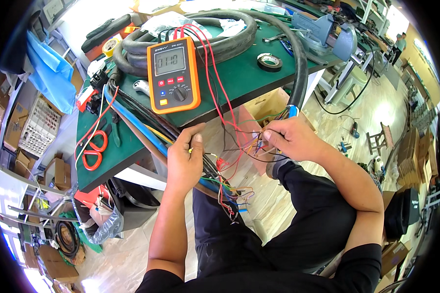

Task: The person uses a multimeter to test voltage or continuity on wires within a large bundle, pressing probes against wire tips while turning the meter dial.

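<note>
On the green bench [128, 157], red-handled scissors [96, 152] are laid at left, near the blue cable [154, 140]; the orange meter [173, 78] is propped before the coiled black cable [190, 51]. The left hand [185, 158] is half curled beside loose wires, whether anything is gripped cannot be told. Thin coloured wires [253, 142], fanned from the thick cable's end [293, 110], are pinched between thumb and fingertips by the right hand [293, 139]
</note>
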A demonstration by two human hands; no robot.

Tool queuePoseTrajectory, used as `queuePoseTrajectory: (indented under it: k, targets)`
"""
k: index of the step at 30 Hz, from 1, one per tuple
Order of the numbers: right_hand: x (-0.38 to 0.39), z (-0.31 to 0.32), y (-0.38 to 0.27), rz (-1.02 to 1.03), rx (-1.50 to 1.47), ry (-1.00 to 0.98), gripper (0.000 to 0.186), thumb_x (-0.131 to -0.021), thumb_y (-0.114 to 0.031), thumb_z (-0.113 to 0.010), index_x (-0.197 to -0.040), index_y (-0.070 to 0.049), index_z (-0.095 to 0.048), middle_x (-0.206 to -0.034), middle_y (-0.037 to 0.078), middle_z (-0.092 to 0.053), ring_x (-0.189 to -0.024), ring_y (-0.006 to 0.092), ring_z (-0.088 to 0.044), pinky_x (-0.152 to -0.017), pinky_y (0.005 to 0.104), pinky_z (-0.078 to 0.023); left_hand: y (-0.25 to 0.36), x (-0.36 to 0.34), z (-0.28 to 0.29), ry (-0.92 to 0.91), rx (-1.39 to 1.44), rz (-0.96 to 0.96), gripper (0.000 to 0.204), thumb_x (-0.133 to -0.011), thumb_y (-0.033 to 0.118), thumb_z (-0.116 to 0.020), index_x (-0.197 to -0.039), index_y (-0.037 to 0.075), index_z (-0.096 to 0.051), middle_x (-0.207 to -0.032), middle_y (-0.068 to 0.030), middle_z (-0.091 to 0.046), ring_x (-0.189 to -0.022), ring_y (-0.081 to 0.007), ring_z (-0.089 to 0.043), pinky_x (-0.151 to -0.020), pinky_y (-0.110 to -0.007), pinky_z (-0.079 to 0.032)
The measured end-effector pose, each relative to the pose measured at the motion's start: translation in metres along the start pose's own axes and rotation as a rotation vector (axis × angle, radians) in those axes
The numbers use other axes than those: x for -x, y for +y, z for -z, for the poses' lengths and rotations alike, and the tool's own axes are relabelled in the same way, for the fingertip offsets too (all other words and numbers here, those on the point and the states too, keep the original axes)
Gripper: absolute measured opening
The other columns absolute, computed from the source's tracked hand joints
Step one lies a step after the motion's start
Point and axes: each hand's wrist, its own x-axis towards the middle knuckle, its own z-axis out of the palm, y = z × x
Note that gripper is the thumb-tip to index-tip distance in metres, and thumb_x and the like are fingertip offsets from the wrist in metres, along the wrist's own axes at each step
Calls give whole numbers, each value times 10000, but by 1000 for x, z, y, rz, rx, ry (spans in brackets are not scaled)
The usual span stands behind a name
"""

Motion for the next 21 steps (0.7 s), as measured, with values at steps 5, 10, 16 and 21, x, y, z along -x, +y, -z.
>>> queuePoseTrajectory:
  k: [5, 10, 16, 21]
  targets:
    - [-1, 0, 1, 16, 38, -11, 239, -957, -249, -563, -880, -43, -659, -682, 169, -599, -627, 349, -590, -584, 403, -456, 4, 0, 0, 6, 20, 5, 249, -1014, 123, -503, -1189, 6, -634, -745, 10, -526, -691, -67, -479, -636, -240, -416]
    - [6, -3, 11, 28, 55, 35, 271, -954, -294, -545, -883, -70, -679, -689, 173, -619, -681, 364, -629, -613, 440, -482, -11, -6, -7, 31, -138, -133, 251, -986, 83, -511, -1189, 39, -651, -826, 6, -581, -715, -72, -490, -661, -236, -427]
    - [-8, -5, 7, 50, 138, 30, 377, -939, -349, -507, -776, -43, -655, -713, 189, -643, -728, 404, -641, -658, 492, -491, -7, 0, 2, 11, -4, 55, 260, -996, 73, -485, -1200, -17, -619, -878, -16, -590, -736, -82, -492, -666, -232, -423]
    - [0, -1, 5, 9, 109, 29, 369, -936, -322, -515, -755, -27, -646, -687, 190, -633, -694, 400, -631, -653, 488, -488, -11, -3, -6, 6, -6, -39, 259, -1015, 99, -477, -1199, -21, -614, -823, 11, -517, -681, -61, -403, -602, -215, -358]
